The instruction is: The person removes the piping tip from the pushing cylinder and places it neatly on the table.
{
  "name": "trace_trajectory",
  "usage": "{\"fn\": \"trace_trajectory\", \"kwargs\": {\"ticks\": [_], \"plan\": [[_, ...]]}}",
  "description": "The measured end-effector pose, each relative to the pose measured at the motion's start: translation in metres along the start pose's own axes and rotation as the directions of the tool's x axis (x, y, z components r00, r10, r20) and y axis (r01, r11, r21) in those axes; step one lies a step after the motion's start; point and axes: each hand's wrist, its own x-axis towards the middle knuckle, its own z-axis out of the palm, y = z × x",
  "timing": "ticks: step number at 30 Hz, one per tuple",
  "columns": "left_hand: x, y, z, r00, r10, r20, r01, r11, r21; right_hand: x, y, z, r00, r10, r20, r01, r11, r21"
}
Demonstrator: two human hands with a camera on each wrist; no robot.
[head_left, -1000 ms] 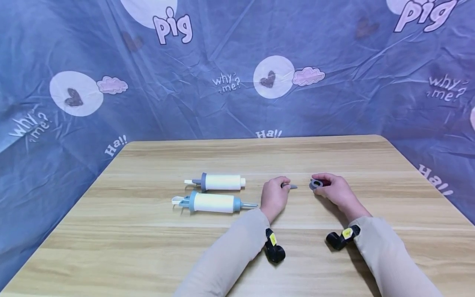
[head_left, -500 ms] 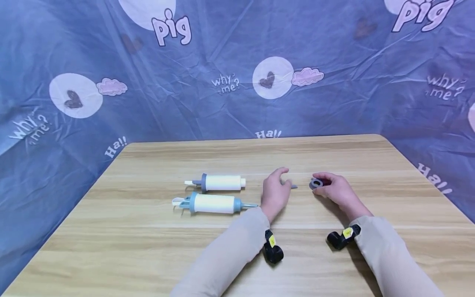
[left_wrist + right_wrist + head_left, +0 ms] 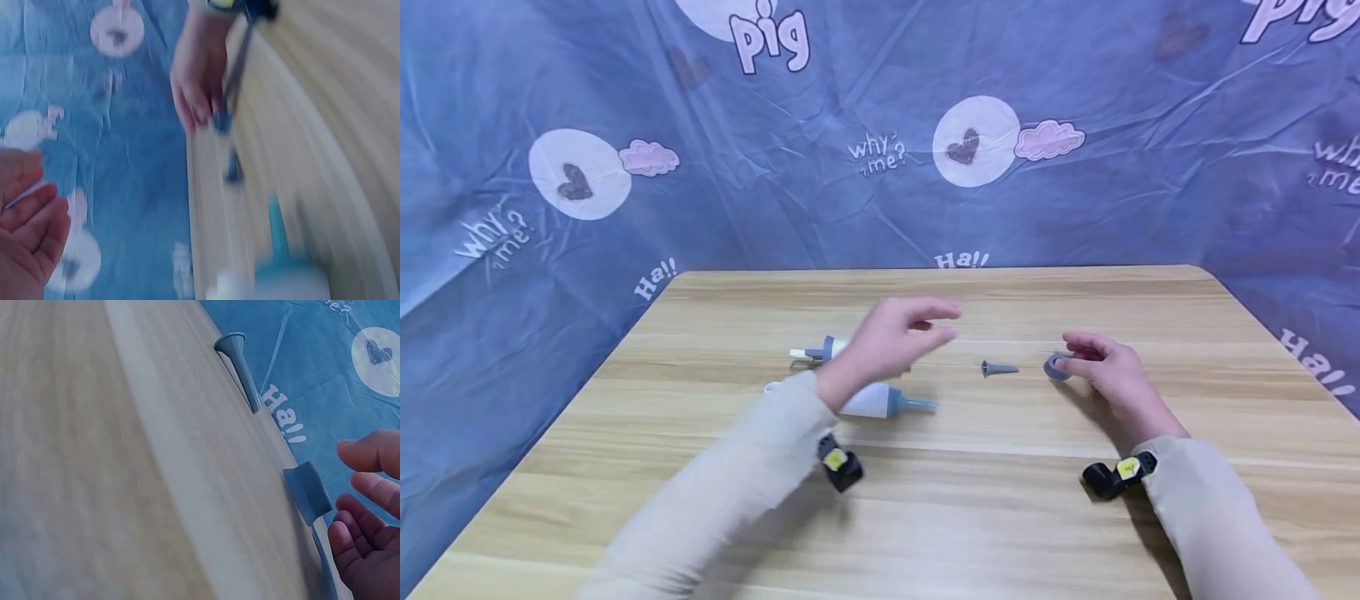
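My left hand [image 3: 891, 337] hangs in the air with its fingers spread apart, holding nothing. Beneath it are two syringe-like tools with white barrels. The near one, a light-blue-ended syringe [image 3: 868, 402], shows its thin tip to the right; the far, grey-ended syringe [image 3: 828, 348] is mostly covered by the hand. My right hand [image 3: 1112, 375] is beside a grey ring-shaped cap [image 3: 1057, 367]. In the right wrist view the cap [image 3: 308, 492] stands on the table, with the thumb and loosely bent fingers around it but apart. A grey tapered nozzle [image 3: 1000, 368] lies left of the cap.
The wood-grain table [image 3: 970, 500] reaches back to a blue printed cloth [image 3: 805, 183] hanging behind it. Black wrist cameras sit on both sleeves, the left one [image 3: 841, 462] above the table and the right one [image 3: 1116, 477] low beside the forearm.
My left hand has let go of the grey nozzle, lifted and swung left over the syringes, leaving the nozzle on the table. My right fingers have loosened from the cap. The head view has shifted slightly.
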Motion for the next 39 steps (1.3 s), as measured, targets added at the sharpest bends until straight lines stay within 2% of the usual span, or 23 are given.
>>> {"fn": "trace_trajectory", "kwargs": {"ticks": [4,7,9,13,16,17,20,24,29,32,39], "plan": [[-0.020,-0.020,-0.031,1.000,-0.018,-0.001,0.018,1.000,-0.001,-0.001,-0.003,0.000,1.000,0.023,-0.019,-0.021,0.996,0.084],[-0.031,-0.030,-0.043,1.000,-0.019,0.022,0.019,1.000,0.015,-0.003,-0.006,0.001,0.998,0.061,-0.027,-0.056,0.985,0.166],[-0.037,-0.035,-0.047,0.999,-0.010,0.052,0.008,0.999,0.050,-0.005,-0.007,0.002,0.997,0.074,-0.037,-0.066,0.981,0.184],[-0.044,-0.048,-0.047,0.993,0.019,0.117,-0.034,0.991,0.128,-0.009,-0.009,0.000,0.993,0.115,-0.019,-0.103,0.943,0.316],[-0.048,-0.059,-0.045,0.988,0.006,0.153,-0.031,0.987,0.161,-0.012,-0.011,0.000,0.995,0.102,-0.007,-0.092,0.927,0.364],[-0.049,-0.063,-0.044,0.986,0.010,0.165,-0.038,0.984,0.172,-0.014,-0.012,-0.001,0.996,0.090,-0.007,-0.081,0.927,0.366],[-0.050,-0.072,-0.041,0.979,0.037,0.198,-0.081,0.972,0.219,-0.017,-0.014,-0.003,0.998,0.045,-0.032,-0.035,0.961,0.276],[-0.052,-0.083,-0.037,0.968,0.075,0.240,-0.142,0.950,0.279,-0.020,-0.015,-0.004,0.999,0.020,-0.042,-0.009,0.969,0.247],[-0.056,-0.090,-0.035,0.963,0.034,0.266,-0.116,0.946,0.301,-0.020,-0.015,-0.003,0.999,-0.025,-0.047,0.036,0.970,0.240],[-0.057,-0.093,-0.034,0.963,0.022,0.268,-0.107,0.945,0.308,-0.020,-0.016,-0.003,0.999,-0.026,-0.045,0.038,0.963,0.268],[-0.058,-0.103,-0.028,0.969,0.067,0.237,-0.139,0.942,0.305,-0.019,-0.017,0.001,0.998,-0.048,-0.050,0.062,0.935,0.349]]}}
